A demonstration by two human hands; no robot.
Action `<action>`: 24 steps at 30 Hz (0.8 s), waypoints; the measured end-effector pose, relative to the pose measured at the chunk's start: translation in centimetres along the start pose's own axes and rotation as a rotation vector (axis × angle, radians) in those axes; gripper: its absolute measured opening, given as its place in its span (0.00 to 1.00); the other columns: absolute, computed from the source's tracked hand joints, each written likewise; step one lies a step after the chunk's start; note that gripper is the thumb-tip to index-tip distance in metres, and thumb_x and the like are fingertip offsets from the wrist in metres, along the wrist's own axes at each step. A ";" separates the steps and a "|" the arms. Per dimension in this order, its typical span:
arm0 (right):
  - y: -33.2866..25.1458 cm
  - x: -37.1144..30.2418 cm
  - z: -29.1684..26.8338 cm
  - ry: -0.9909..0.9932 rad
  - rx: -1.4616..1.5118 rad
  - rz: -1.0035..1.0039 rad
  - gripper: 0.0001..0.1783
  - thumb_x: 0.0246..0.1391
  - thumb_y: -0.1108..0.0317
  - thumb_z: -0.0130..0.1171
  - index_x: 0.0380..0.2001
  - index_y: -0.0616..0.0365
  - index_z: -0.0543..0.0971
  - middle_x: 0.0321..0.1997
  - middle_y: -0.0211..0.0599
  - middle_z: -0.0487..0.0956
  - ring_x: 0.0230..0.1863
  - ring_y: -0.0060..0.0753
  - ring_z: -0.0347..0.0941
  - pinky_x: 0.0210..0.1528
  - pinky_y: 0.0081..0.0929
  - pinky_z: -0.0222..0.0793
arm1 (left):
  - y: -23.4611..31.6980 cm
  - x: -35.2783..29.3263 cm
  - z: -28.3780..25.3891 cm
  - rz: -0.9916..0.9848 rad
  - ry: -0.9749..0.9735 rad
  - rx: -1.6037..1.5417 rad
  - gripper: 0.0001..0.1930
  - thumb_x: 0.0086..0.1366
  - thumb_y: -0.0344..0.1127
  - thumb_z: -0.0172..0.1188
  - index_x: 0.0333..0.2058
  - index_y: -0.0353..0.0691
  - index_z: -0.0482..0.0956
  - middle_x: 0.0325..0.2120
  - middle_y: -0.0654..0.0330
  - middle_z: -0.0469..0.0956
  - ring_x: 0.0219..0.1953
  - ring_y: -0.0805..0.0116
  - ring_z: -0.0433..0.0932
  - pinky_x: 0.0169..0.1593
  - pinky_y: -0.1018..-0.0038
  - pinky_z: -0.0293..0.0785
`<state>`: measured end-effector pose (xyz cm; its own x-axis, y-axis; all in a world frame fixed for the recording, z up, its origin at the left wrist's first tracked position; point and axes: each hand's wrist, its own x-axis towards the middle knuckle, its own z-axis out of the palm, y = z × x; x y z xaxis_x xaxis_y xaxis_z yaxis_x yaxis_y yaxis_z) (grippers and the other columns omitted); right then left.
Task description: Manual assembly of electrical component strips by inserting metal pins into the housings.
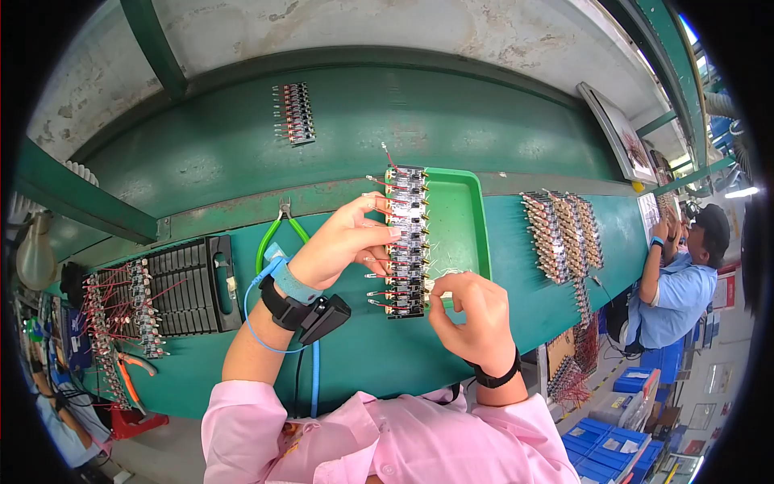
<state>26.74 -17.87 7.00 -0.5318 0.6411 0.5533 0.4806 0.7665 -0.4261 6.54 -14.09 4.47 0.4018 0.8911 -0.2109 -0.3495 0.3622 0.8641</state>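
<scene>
Board strip (407,242) lay between the hands over the green tray's (458,214) left side, long axis running away from the wearer. Left hand (343,242) was nearer, pinching its left edge, thumb on top; right hand (474,313) sat by the near right end, thumb and index tips together. Couldn't tell what those tips held; some left fingertips were hidden.

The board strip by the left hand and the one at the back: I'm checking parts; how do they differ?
The near board strip touches the left hand; the back board strip lies untouched on the green surface. The near strip borders the green tray in view; the back strip is apart. The near strip looks larger than the back strip. Both have leads jutting left.
</scene>
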 end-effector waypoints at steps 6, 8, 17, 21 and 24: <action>0.4 -0.4 -0.2 0.000 0.098 0.094 0.18 0.31 0.86 0.58 0.29 0.59 0.67 0.23 0.30 0.74 0.13 0.20 0.60 0.16 0.17 0.56 | -0.4 0.1 -0.3 0.000 -0.002 -0.026 0.14 0.57 0.31 0.54 0.41 0.39 0.63 0.25 0.60 0.75 0.22 0.74 0.76 0.22 0.81 0.74; 0.8 -0.5 0.0 -0.005 0.133 0.101 0.18 0.33 0.85 0.58 0.30 0.59 0.66 0.23 0.31 0.75 0.13 0.19 0.60 0.16 0.16 0.56 | -0.3 0.0 -0.3 -0.010 -0.020 -0.039 0.14 0.57 0.31 0.54 0.41 0.39 0.63 0.26 0.60 0.75 0.22 0.74 0.76 0.22 0.81 0.74; 1.1 -0.8 0.4 0.033 0.220 0.141 0.17 0.36 0.84 0.60 0.28 0.60 0.65 0.26 0.32 0.76 0.13 0.20 0.61 0.15 0.19 0.57 | -0.3 0.1 -0.2 -0.020 -0.034 -0.043 0.14 0.57 0.30 0.53 0.42 0.39 0.63 0.27 0.59 0.75 0.23 0.74 0.77 0.22 0.82 0.74; 1.1 -1.4 0.2 0.087 0.215 0.233 0.21 0.38 0.85 0.60 0.33 0.58 0.63 0.26 0.35 0.77 0.14 0.16 0.60 0.16 0.13 0.56 | -0.4 0.1 -0.4 -0.002 -0.045 -0.067 0.15 0.57 0.30 0.53 0.43 0.39 0.62 0.28 0.59 0.76 0.23 0.73 0.77 0.23 0.82 0.74; 0.9 -1.9 -0.1 0.153 0.317 0.320 0.23 0.39 0.85 0.60 0.34 0.57 0.60 0.25 0.35 0.77 0.14 0.14 0.59 0.17 0.12 0.55 | -0.2 0.1 -0.4 0.015 -0.012 -0.056 0.15 0.57 0.32 0.54 0.42 0.39 0.63 0.27 0.59 0.76 0.22 0.73 0.77 0.24 0.82 0.74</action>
<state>28.24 -18.36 5.63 -0.2719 0.8519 0.4475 0.3545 0.5210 -0.7764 6.31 -13.93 4.13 0.4058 0.8934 -0.1926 -0.4020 0.3637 0.8403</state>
